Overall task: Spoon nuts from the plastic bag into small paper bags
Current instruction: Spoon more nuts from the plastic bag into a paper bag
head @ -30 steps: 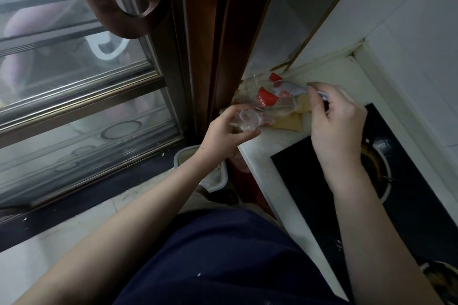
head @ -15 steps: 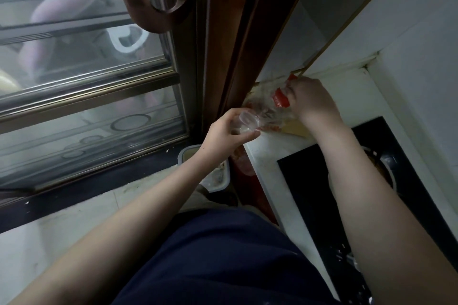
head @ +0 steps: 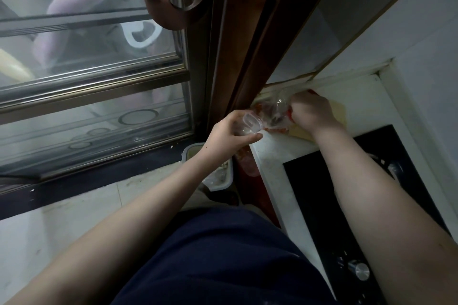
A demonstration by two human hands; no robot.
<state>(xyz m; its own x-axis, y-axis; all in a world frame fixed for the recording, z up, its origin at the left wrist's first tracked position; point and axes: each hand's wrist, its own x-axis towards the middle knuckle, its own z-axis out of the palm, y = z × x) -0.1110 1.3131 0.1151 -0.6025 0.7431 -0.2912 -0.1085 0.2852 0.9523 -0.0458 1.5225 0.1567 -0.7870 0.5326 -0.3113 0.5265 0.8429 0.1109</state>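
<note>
A: Surface (head: 272, 156) first. Where is the bag (head: 272, 112)?

B: At its far corner, beside the hob (head: 347, 181). Right hand (head: 311, 112), above the bag a second ago with the spoon, is now sunk in its mouth; grip hidden.

A: Left hand (head: 229, 134)?

B: Fingers curled round a clear cup (head: 250, 125) at the bag's edge. Likely scooping nuts.
</note>
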